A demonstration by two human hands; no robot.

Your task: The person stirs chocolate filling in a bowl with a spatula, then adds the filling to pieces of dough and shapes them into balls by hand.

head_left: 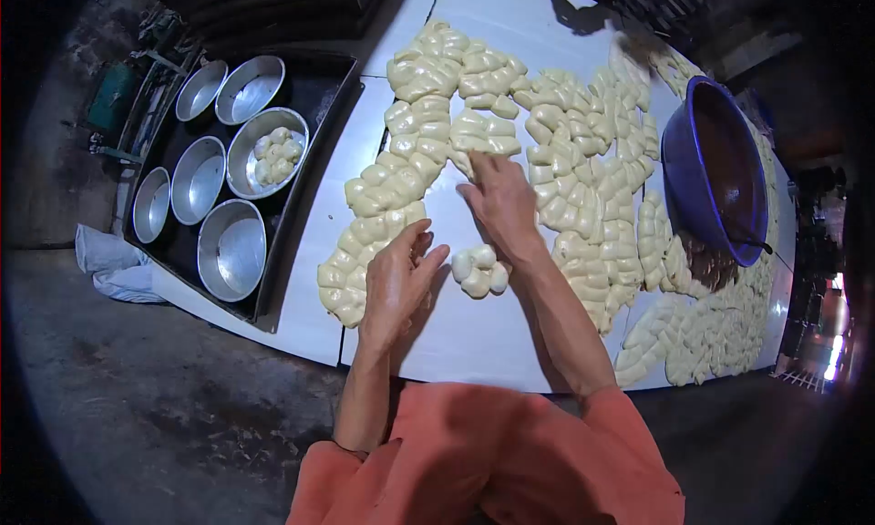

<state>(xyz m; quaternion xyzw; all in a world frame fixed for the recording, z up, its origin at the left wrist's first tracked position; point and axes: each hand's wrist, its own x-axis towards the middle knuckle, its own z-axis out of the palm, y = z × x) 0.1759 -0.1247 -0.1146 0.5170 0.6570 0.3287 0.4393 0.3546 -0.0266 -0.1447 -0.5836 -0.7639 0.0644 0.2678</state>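
Note:
Rows of pale, glossy dough pieces (401,183) lie pressed together on the white table. My right hand (504,204) reaches to the lower edge of a middle group of dough pieces (483,133). Its fingertips touch the dough there, and the thumb stands apart from them. Beside the left row, my left hand (401,274) hovers with the thumb spread from half-curled fingers and nothing visible in it. Between my wrists sits a small cluster of round dough balls (479,272) on the bare tabletop.
To the left, a dark tray (314,128) bears several round metal pans (232,252); one pan holds a cluster of dough balls (276,155). A large blue basin (679,151) with brown contents stands at the right. More dough (583,197) spreads across the table's right side.

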